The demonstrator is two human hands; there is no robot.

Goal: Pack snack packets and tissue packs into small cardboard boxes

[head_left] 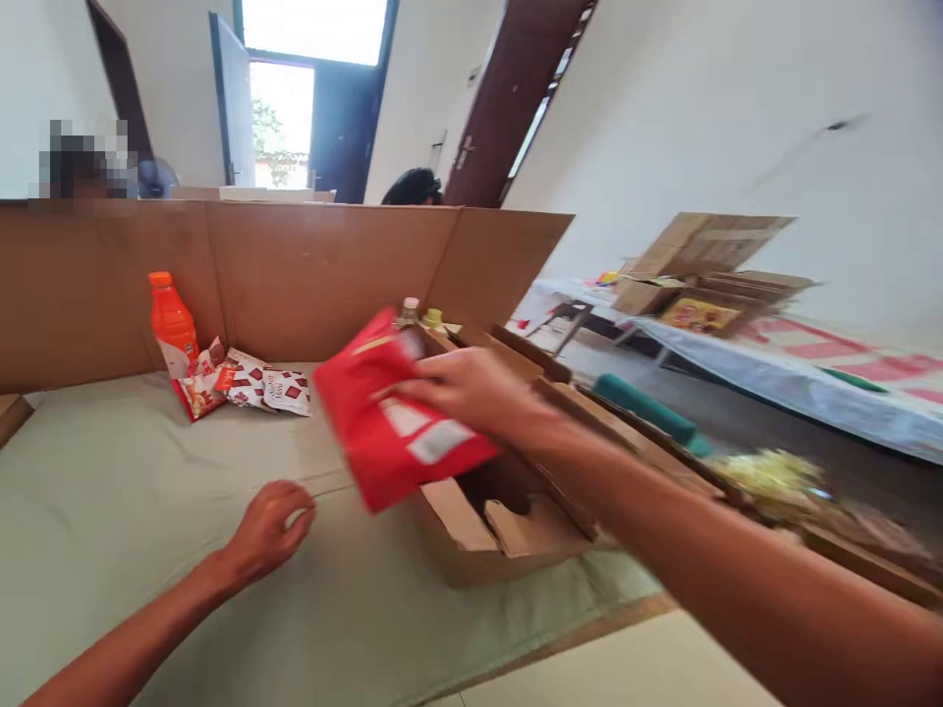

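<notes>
My right hand (464, 388) grips a red packet (390, 432) with white label patches by its upper side, over the near left side of an open cardboard box (461, 520). Motion blurs the packet and hides its print. Low over the cloth to the left, my left hand (272, 525) is loosely closed, fingers curled and nothing seen in it. Beyond it lie a white packet with brown squares (276, 386) and a red-and-white packet (198, 388). An orange bottle (173, 319) stands upright behind these. Bottle tops (410, 310) show behind the red packet.
A tall cardboard panel (331, 280) runs along the back of the green cloth-covered table (110, 511). Two people's heads (413, 187) show beyond it. At right, another table (810, 393) bears an open carton (707, 265). Crinkled yellow wrapping (773, 476) lies beyond my right arm.
</notes>
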